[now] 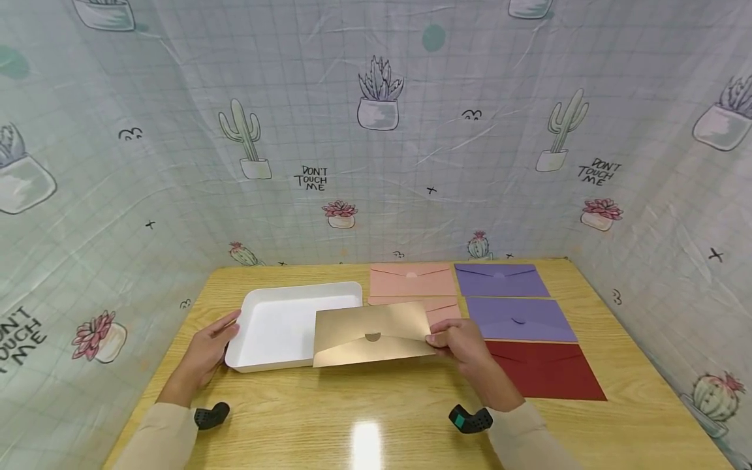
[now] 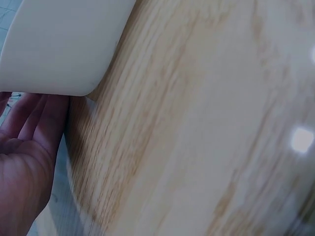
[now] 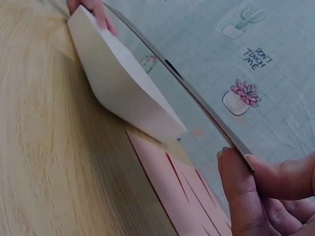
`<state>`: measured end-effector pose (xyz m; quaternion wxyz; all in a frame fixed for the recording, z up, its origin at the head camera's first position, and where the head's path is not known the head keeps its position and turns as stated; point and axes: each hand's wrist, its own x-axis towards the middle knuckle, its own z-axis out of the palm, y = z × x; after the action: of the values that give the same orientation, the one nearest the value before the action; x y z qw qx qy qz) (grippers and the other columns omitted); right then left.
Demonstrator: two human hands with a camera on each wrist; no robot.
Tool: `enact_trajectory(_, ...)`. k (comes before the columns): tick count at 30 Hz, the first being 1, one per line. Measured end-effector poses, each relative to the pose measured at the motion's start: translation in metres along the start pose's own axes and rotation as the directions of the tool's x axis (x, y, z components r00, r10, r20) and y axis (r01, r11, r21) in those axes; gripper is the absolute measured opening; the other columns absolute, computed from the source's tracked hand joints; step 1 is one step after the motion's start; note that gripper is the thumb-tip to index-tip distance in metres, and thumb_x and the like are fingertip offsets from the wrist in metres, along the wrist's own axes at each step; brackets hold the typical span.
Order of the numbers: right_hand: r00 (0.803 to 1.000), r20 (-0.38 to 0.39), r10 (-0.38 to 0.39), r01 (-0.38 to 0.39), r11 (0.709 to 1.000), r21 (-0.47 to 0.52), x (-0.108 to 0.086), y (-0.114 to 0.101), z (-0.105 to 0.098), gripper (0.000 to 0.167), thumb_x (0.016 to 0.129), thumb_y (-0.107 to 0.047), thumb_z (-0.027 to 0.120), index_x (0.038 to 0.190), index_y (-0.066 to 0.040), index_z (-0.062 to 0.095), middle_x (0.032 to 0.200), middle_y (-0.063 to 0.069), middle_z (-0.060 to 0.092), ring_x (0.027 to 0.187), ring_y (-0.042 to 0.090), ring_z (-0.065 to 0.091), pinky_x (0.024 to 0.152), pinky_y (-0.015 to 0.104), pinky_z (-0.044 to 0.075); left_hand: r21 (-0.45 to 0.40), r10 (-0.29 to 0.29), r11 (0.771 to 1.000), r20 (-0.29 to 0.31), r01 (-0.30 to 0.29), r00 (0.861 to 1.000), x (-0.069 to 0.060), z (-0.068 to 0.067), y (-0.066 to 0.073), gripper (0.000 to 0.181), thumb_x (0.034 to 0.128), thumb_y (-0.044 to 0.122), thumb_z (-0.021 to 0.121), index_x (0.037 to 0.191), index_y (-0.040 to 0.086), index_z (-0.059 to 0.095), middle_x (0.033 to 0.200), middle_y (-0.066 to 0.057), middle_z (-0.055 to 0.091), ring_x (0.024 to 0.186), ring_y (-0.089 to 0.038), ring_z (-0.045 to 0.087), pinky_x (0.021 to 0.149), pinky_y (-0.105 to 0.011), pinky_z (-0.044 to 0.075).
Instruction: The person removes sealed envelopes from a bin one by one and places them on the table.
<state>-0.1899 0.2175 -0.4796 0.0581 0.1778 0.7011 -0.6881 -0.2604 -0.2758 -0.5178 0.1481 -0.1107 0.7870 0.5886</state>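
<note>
My right hand [image 1: 464, 349] pinches the right end of a gold envelope [image 1: 376, 326] between thumb and fingers. The envelope is raised above the table, its flap side toward me, and its left part overlaps the right portion of a white tray [image 1: 276, 326]. Seen edge-on in the right wrist view, the envelope [image 3: 197, 101] slants away from the fingertips. At the tray's left end, my left hand [image 1: 202, 352] holds the side wall, thumb at the rim. In the left wrist view several fingers of the left hand [image 2: 29, 157] reach behind the tray's outer wall [image 2: 59, 54].
Two pink envelopes [image 1: 411, 281] lie right of the tray, the nearer partly hidden by the gold one. Farther right lie two purple envelopes [image 1: 517, 320] and a dark red envelope [image 1: 546, 372]. Cactus-print cloth [image 1: 376, 170] encloses the wooden table [image 1: 329, 424] at the back and sides.
</note>
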Motion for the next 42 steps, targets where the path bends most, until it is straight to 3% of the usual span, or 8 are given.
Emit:
enact_trajectory(12, 0.999, 0.032, 0.011, -0.011, 1.0, 0.013, -0.008, 0.001, -0.02, 0.015, 0.087, 0.011, 0.071, 0.102, 0.014, 0.069, 0.072, 0.002, 0.07, 0.063, 0.011, 0.065, 0.055, 0.021, 0.054, 0.011, 0.016, 1.0, 0.003, -0.017, 1.0, 0.002, -0.001, -0.001, 0.06, 0.1129, 0.031, 0.045, 0.167, 0.017, 0.024, 0.176, -0.015, 0.008, 0.161, -0.041, 0.018, 0.127, -0.053, 0.028)
enact_trajectory(20, 0.999, 0.029, 0.02, -0.019, 0.999, -0.041, -0.012, 0.002, -0.037, 0.018, 0.088, 0.008, 0.072, 0.105, 0.012, 0.069, 0.074, 0.0, 0.071, 0.063, 0.012, 0.064, 0.06, 0.024, 0.057, 0.016, 0.011, 1.0, 0.0, -0.011, 1.0, 0.001, -0.002, 0.001, 0.059, 0.1131, 0.03, 0.044, 0.167, 0.017, 0.024, 0.176, -0.016, 0.01, 0.161, -0.04, 0.02, 0.126, -0.052, 0.03)
enact_trajectory(42, 0.998, 0.047, 0.034, -0.033, 0.999, -0.029, -0.02, 0.013, -0.08, 0.009, 0.09, 0.008, 0.069, 0.098, 0.009, 0.072, 0.077, 0.001, 0.07, 0.067, 0.012, 0.067, 0.061, 0.025, 0.06, 0.024, 0.006, 1.0, 0.004, -0.006, 1.0, 0.002, -0.001, -0.003, 0.059, 0.1132, 0.031, 0.044, 0.167, 0.018, 0.023, 0.176, -0.016, 0.01, 0.161, -0.04, 0.02, 0.125, -0.051, 0.031)
